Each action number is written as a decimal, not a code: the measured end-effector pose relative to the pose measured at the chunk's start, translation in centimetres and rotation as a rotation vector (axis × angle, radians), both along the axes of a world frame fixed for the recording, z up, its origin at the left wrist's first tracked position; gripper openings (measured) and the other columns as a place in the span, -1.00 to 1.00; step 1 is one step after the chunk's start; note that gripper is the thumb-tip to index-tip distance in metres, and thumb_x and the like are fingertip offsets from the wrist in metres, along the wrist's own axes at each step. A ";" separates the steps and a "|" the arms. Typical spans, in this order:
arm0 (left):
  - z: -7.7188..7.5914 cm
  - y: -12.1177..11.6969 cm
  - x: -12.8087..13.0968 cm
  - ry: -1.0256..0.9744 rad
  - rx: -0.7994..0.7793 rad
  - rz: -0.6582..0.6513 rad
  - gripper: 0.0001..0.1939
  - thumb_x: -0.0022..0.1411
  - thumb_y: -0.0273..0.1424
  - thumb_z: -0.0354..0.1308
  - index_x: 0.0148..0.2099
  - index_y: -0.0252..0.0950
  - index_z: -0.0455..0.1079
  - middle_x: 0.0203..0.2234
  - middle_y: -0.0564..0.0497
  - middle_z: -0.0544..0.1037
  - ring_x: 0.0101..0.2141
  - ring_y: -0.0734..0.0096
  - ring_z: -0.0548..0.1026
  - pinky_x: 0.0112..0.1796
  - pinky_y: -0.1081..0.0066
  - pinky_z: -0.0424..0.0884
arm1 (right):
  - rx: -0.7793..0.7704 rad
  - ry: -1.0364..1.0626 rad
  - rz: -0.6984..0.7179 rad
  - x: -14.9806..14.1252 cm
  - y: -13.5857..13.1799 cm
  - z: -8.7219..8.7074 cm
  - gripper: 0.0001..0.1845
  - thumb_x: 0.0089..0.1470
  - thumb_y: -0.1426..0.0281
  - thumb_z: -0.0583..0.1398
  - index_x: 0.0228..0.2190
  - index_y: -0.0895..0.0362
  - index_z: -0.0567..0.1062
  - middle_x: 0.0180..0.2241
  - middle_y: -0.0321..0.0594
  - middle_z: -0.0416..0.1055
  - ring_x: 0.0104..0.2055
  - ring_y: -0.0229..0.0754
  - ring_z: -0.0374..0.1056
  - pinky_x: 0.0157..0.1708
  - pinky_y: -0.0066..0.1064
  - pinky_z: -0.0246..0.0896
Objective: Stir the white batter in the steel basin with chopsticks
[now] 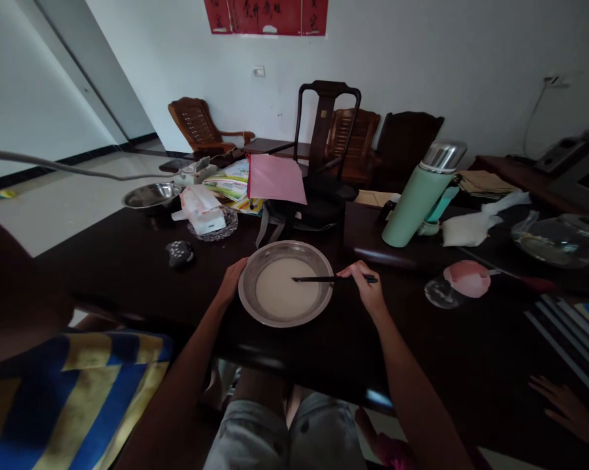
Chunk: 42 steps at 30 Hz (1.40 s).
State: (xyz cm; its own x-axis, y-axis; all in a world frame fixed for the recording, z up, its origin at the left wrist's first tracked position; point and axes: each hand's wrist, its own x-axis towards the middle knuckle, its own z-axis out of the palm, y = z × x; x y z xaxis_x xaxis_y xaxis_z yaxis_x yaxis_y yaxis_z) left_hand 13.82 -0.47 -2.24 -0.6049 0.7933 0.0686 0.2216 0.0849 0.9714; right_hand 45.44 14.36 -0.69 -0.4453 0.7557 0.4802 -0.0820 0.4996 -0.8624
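Observation:
A wide metal bowl stands on the dark table in front of me, with a milky off-white liquid in it. My left hand grips the bowl's left side, its fingertips partly hidden by the rim. On the other side, my right hand is closed around dark chopsticks. They reach leftward over the right rim, their tips at the liquid near the middle of the bowl. Whether the tips dip below the surface I cannot tell.
Behind the bowl are a black bag, a pink folder, a tissue pack and an empty-looking metal basin. A green thermos and a pink cup stand right. Other people sit close: a striped garment left, a hand right.

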 end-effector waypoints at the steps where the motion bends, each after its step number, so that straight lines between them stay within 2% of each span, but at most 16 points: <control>1: -0.1 0.0 0.0 -0.003 0.001 0.002 -0.38 0.07 0.15 0.08 -0.21 -0.33 0.54 -0.15 -0.12 0.62 0.02 0.02 0.47 0.09 0.23 0.33 | -0.025 0.018 0.006 0.1 0.1 -0.1 -0.46 0.25 -0.05 0.12 -0.55 0.01 0.61 -0.48 -0.20 0.57 -0.34 -0.07 0.47 -0.18 -0.19 0.35; 3: -0.3 0.1 -0.1 -0.003 0.004 0.001 -0.38 0.06 0.16 0.09 -0.22 -0.31 0.54 -0.14 -0.11 0.62 0.02 0.02 0.46 0.11 0.22 0.31 | -0.044 0.015 0.049 0.1 0.0 -0.2 -0.45 0.25 -0.05 0.12 -0.55 0.01 0.61 -0.49 -0.20 0.57 -0.35 -0.07 0.47 -0.19 -0.19 0.36; 7: -0.5 0.1 -0.2 -0.011 0.009 -0.013 -0.37 0.06 0.18 0.08 -0.21 -0.31 0.53 -0.15 -0.10 0.63 0.01 0.01 0.47 0.09 0.22 0.33 | 0.048 -0.085 0.131 -0.6 -0.4 -0.2 -0.56 0.24 0.00 0.17 -0.44 -0.01 0.66 -0.37 -0.18 0.63 -0.24 -0.03 0.46 -0.15 -0.16 0.34; 9: -0.5 0.0 -0.2 -0.012 0.010 -0.014 -0.36 0.06 0.19 0.08 -0.21 -0.31 0.54 -0.17 -0.10 0.63 0.00 0.02 0.47 0.07 0.23 0.34 | 0.075 -0.085 0.086 -0.6 -0.3 -0.2 -0.60 0.24 0.01 0.18 -0.41 -0.02 0.66 -0.34 -0.18 0.64 -0.23 -0.03 0.45 -0.15 -0.16 0.33; 13: -0.3 0.0 -0.1 -0.006 0.040 -0.017 -0.38 0.08 0.18 0.11 -0.24 -0.30 0.54 -0.21 -0.11 0.63 0.00 0.03 0.48 0.08 0.24 0.34 | 0.006 0.032 -0.020 0.0 0.2 -0.2 -0.49 0.26 -0.01 0.14 -0.52 0.00 0.62 -0.47 -0.20 0.58 -0.31 -0.05 0.45 -0.19 -0.17 0.33; 16: -0.2 -0.1 -0.1 -0.003 0.043 -0.026 -0.39 0.07 0.18 0.12 -0.25 -0.29 0.54 -0.22 -0.10 0.62 -0.02 0.04 0.48 0.07 0.25 0.35 | -0.036 0.036 0.056 0.1 0.1 -0.2 -0.46 0.27 -0.02 0.12 -0.55 0.01 0.62 -0.50 -0.20 0.56 -0.35 -0.07 0.46 -0.22 -0.19 0.34; 19: 0.0 -0.1 -0.1 0.004 0.020 -0.014 -0.38 0.07 0.18 0.11 -0.24 -0.30 0.54 -0.21 -0.10 0.63 -0.03 0.03 0.48 0.07 0.23 0.35 | 0.029 -0.061 0.133 -0.6 -0.4 -0.1 -0.54 0.25 -0.01 0.16 -0.47 -0.01 0.65 -0.41 -0.19 0.62 -0.28 -0.05 0.46 -0.20 -0.19 0.33; 22: 0.1 -0.1 0.0 0.021 0.010 -0.014 -0.37 0.07 0.19 0.09 -0.24 -0.30 0.55 -0.20 -0.10 0.63 -0.03 0.03 0.48 0.06 0.23 0.36 | 0.087 -0.085 0.086 -0.8 -0.4 -0.1 -0.60 0.23 0.01 0.19 -0.42 -0.03 0.66 -0.36 -0.20 0.64 -0.25 -0.04 0.45 -0.17 -0.17 0.32; 26: 0.2 -0.1 0.1 0.026 0.015 -0.010 -0.37 0.06 0.19 0.07 -0.25 -0.29 0.54 -0.20 -0.12 0.63 -0.04 0.04 0.49 0.03 0.25 0.38 | 0.021 0.018 -0.026 0.1 0.2 0.0 -0.50 0.27 0.00 0.13 -0.52 0.00 0.62 -0.48 -0.20 0.58 -0.32 -0.06 0.44 -0.21 -0.19 0.32; 29: 0.1 -0.1 0.1 0.015 0.018 -0.014 -0.38 0.08 0.17 0.08 -0.24 -0.30 0.53 -0.19 -0.12 0.63 -0.04 0.05 0.48 0.05 0.25 0.36 | -0.030 0.026 0.046 0.2 0.1 0.0 -0.45 0.27 -0.02 0.12 -0.57 0.01 0.60 -0.52 -0.21 0.54 -0.38 -0.08 0.45 -0.25 -0.21 0.34; 32: 0.0 -0.2 0.1 -0.014 0.021 -0.019 -0.40 0.07 0.16 0.10 -0.24 -0.30 0.52 -0.21 -0.11 0.62 -0.05 0.04 0.49 0.05 0.24 0.35 | 0.015 -0.067 0.134 -0.5 -0.4 0.0 -0.52 0.25 -0.02 0.15 -0.49 0.00 0.64 -0.44 -0.20 0.58 -0.30 -0.06 0.47 -0.19 -0.20 0.35; 35: -0.1 -0.2 0.1 -0.028 0.023 -0.022 -0.41 0.08 0.15 0.10 -0.23 -0.30 0.52 -0.25 -0.10 0.62 -0.06 0.05 0.49 0.03 0.25 0.36 | 0.068 -0.108 0.098 -0.8 -0.4 0.0 -0.57 0.23 -0.02 0.18 -0.42 -0.01 0.65 -0.36 -0.19 0.62 -0.23 -0.05 0.46 -0.15 -0.18 0.33; 39: -0.1 -0.1 0.0 -0.014 0.020 -0.019 -0.39 0.06 0.17 0.10 -0.25 -0.30 0.52 -0.25 -0.10 0.62 -0.05 0.04 0.49 0.03 0.25 0.37 | -0.008 -0.002 -0.021 -0.1 0.2 0.0 -0.48 0.25 -0.04 0.13 -0.53 0.02 0.61 -0.45 -0.19 0.58 -0.31 -0.06 0.45 -0.20 -0.19 0.33; 42: -0.1 -0.1 0.0 -0.018 0.021 -0.010 -0.37 0.05 0.19 0.10 -0.24 -0.30 0.53 -0.21 -0.12 0.62 -0.02 0.03 0.47 0.05 0.25 0.36 | -0.047 0.015 0.039 0.0 0.0 0.1 -0.45 0.25 -0.05 0.12 -0.56 0.02 0.60 -0.49 -0.20 0.56 -0.36 -0.07 0.46 -0.22 -0.20 0.34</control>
